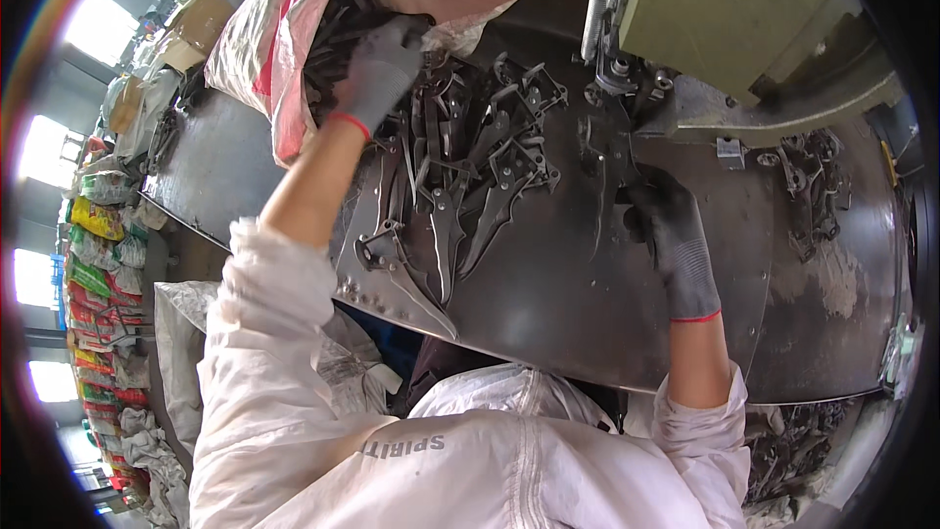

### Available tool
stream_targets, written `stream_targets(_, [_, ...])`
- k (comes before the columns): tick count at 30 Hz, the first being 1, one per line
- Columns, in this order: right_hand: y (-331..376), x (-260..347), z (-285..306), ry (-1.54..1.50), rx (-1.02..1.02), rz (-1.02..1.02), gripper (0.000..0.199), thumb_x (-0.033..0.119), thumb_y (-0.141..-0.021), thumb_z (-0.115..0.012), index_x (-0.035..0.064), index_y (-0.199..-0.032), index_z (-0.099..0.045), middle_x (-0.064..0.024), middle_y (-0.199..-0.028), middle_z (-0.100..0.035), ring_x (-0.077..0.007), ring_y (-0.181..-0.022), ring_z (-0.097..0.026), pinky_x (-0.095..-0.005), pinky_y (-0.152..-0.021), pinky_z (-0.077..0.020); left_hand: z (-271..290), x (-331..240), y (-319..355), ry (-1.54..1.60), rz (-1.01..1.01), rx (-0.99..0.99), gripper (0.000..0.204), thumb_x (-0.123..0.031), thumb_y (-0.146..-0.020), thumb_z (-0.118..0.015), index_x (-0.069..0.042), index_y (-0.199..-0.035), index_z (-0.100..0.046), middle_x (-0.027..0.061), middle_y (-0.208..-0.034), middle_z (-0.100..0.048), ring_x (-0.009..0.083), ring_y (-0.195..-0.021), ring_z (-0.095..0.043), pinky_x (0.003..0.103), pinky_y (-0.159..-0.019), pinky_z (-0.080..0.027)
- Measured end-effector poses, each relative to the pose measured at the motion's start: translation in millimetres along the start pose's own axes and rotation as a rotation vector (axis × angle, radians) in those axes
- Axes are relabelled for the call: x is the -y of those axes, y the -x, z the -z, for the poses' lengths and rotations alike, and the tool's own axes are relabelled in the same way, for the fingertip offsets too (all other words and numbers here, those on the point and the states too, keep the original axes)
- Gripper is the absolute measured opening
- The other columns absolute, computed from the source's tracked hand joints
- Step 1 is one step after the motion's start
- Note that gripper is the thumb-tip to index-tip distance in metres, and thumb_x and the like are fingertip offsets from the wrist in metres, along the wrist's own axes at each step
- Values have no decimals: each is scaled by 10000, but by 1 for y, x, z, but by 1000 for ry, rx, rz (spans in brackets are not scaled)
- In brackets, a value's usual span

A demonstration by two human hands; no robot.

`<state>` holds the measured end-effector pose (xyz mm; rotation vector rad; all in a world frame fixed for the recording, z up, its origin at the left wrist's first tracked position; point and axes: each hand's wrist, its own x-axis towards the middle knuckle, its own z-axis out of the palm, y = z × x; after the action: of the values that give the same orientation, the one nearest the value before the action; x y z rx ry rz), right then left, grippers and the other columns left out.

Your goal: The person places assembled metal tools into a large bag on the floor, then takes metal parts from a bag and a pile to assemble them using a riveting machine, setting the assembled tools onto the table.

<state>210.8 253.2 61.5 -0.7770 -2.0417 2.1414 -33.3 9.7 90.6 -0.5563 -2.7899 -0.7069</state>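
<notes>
My left hand (385,64), in a grey glove with a red cuff, reaches into the mouth of a white and red woven sack (259,49). Dark metal parts lie inside it; the fingertips are blurred among them, so their grip is unclear. Beside the sack, a heap of dark metal tool parts (470,162) with pointed, notched blades spreads over the metal table. My right hand (671,225), gloved alike, is closed on the end of a dark metal tool part (612,152) beneath the machine. A narrow blade (598,201) points from there toward me.
A machine with a greenish housing (734,20) and a coiled spring (599,0) overhangs the back right. More metal parts (813,186) lie at the right of the metal table (548,304). Its front edge runs close to my body. Several stacked bags (93,279) line the far left.
</notes>
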Motion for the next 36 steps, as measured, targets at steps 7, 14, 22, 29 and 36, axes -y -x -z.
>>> stream_targets(7, [-5, -6, 1, -106, 98, -107, 363, 59, -829, -507, -83, -1162, -476, -105, -788, -606, -92, -498, -479, -222, -443, -378, -40, 129, -50, -547, -151, 248, 329, -238, -826, -523, -74, -1108, -570, 195, -1129, -559, 327, -1031, -548, 407, -865, -442])
stream_targets(14, [-13, -30, 11, -201, 126, -2, 376, 11, -854, -485, -94, -1212, -433, -110, -790, -594, -100, -496, -470, -228, -437, -375, -51, 107, -47, -207, -285, 105, 395, -267, -880, -445, -47, -1206, -473, 228, -1192, -504, 369, -1098, -490, 431, -921, -395])
stream_targets(22, [-9, -33, -22, -299, -5, -87, 409, 0, -859, -484, -53, -1258, -411, -94, -799, -569, -114, -505, -486, -252, -423, -380, -9, 42, -44, -119, -262, -218, 502, -461, -916, -385, -47, -1167, -516, 210, -1006, -604, 346, -883, -598, 403, -759, -455])
stream_targets(29, [1, -12, -21, -267, 167, -68, 445, 62, -886, -501, -9, -1302, -360, -106, -924, -582, -122, -706, -575, -229, -603, -482, 35, -56, 36, 952, 292, 410, 530, -476, -884, -439, -41, -1170, -532, 10, -804, -583, 56, -589, -477, 216, -522, -392])
stream_targets(36, [-111, 35, 199, 302, -508, 258, 362, 280, -920, -410, -11, -1021, -600, -81, -875, -623, -163, -722, -581, -324, -625, -472, 37, -109, 127, 1187, 371, 759, 623, -106, -775, -562, 28, -1336, -325, 123, -1121, -561, 143, -790, -586, 206, -666, -464])
